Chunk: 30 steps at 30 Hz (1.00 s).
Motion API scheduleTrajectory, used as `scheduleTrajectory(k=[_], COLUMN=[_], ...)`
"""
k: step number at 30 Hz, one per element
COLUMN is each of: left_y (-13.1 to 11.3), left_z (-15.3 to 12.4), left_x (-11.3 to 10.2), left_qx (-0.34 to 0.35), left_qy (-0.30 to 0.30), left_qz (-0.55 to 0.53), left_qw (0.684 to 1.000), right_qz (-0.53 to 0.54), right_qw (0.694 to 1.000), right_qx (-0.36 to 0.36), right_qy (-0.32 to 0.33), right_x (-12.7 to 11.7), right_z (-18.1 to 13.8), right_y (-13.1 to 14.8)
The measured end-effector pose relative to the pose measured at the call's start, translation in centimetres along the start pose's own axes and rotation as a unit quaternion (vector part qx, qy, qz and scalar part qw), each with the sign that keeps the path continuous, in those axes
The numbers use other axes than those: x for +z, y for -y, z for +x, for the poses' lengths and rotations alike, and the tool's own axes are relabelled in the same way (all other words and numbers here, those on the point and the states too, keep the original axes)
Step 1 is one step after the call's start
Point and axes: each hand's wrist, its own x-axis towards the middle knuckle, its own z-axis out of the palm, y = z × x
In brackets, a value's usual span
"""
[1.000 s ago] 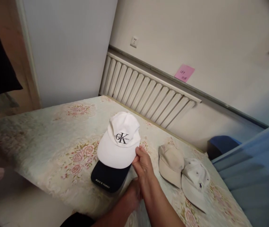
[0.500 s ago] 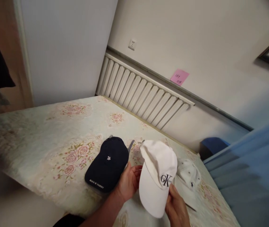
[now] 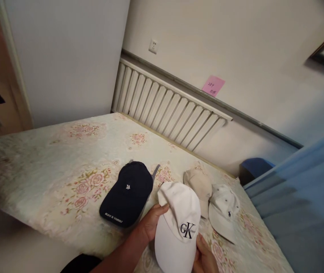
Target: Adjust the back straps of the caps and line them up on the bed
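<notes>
Both my hands hold a white cap (image 3: pixel 176 223) with a black CK logo, low over the near edge of the floral bed cover (image 3: pixel 65 159). My left hand (image 3: pixel 150 223) grips its left side near the crown. Fingers of my right hand (image 3: pixel 204 258) clasp the brim's right edge from below. A navy cap (image 3: pixel 128 193) with small white letters lies flat just to the left, touching nothing I hold. A beige cap (image 3: pixel 197 184) and a pale grey cap (image 3: pixel 223 212) lie side by side behind and to the right of the white one.
A white slatted radiator cover (image 3: pixel 167 106) runs along the wall behind the bed, with a pink sticky note (image 3: pixel 213 85) and a wall socket (image 3: pixel 152 46) above it. A blue bin (image 3: pixel 254 169) and blue fabric (image 3: pixel 307 197) stand at the right.
The white cap came off the navy cap, swung right and toward me, and now sits lower in both hands. My left hand joined the grip. The beige cap is uncovered again.
</notes>
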Motion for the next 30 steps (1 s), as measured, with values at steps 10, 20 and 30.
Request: scheduleTrajectory(k=[10, 20, 30], left_y=[-0.1, -0.9, -1.6], left_z=[-0.1, 0.6, 0.8], left_x=[0.2, 0.2, -0.4], left_qx=[-0.033, 0.030, 0.071], left_qy=[0.055, 0.052, 0.039], left_qz=[-0.033, -0.063, -0.069], left_qw=[0.997, 0.996, 0.994], right_qz=[-0.025, -0.011, -0.060], right_qw=[1.000, 0.999, 0.998], right_qx=[0.000, -0.037, 0.007], right_qy=[-0.017, -0.037, 0.024], right_x=[-1.2, -2.4, -3.7], right_z=[0.1, -1.2, -2.3], right_y=[-1.1, 2.0, 5.3])
